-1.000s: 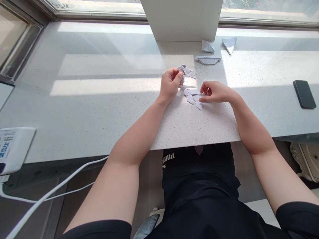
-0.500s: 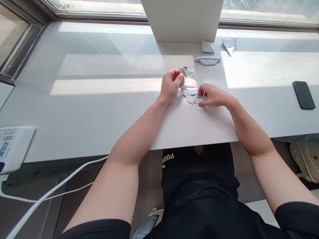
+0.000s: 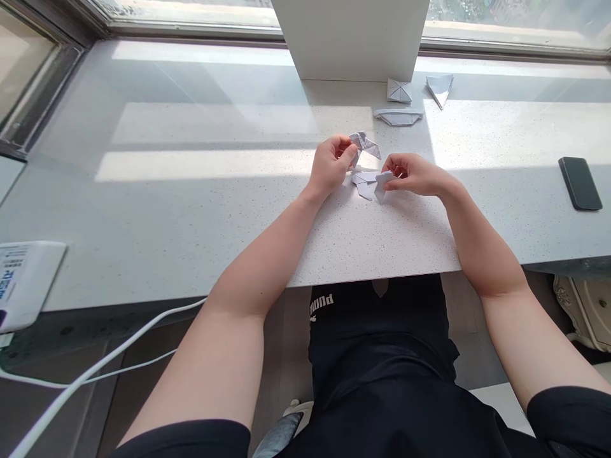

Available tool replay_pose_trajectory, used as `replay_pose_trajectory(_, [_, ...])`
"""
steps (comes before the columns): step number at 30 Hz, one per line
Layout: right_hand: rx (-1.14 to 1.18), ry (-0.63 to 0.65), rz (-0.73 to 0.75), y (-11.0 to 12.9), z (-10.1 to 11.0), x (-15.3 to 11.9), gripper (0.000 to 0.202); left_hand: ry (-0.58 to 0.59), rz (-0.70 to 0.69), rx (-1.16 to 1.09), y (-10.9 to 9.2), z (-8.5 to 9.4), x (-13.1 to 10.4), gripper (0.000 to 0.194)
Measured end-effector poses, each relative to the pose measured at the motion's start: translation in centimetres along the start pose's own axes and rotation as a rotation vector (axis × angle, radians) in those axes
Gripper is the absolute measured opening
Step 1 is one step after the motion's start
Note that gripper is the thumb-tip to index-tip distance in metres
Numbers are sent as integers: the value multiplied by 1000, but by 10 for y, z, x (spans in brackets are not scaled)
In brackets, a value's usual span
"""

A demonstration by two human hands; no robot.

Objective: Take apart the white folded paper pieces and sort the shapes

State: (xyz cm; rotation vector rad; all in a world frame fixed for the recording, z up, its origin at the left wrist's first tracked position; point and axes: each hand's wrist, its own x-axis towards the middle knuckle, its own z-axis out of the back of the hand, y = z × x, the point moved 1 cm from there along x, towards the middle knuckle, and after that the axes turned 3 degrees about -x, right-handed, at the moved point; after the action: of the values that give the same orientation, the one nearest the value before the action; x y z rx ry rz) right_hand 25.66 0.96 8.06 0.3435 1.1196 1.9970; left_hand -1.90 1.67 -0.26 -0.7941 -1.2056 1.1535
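Note:
Between the thumb and fingers of my left hand (image 3: 333,164) is a folded paper piece (image 3: 366,145) with pointed flaps, raised above the counter. My right hand (image 3: 414,173) pinches a smaller folded paper piece (image 3: 381,186), tilted up on edge. Just left of that, another folded paper piece (image 3: 364,184) with angled arms lies on the counter below my left fingertips. Part of it is hidden behind the piece in my right hand.
Farther back lie a square paper fold (image 3: 399,91), a boat-like paper fold (image 3: 398,117) and a paper triangle (image 3: 440,90), near a white panel (image 3: 353,44). A phone (image 3: 580,183) rests at right. A white device (image 3: 29,280) and a white cable (image 3: 119,348) are at left.
My right hand has lifted its paper piece from the counter and tipped it upright. My left hand has shifted slightly right, turning its folded paper a little.

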Motion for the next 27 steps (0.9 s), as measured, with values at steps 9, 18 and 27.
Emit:
replay_pose_trajectory(9, [125, -277, 20, 3, -2, 5, 68, 82, -11, 12, -28, -20, -21, 35])
replay_pose_trajectory(18, [113, -203, 113, -14, 3, 7, 59, 93, -19, -139, -28, -24, -24, 41])
replay_pose_trajectory(27, [110, -422, 143, -26, -5, 19, 52, 105, -15, -143, -30, -24, -25, 45])
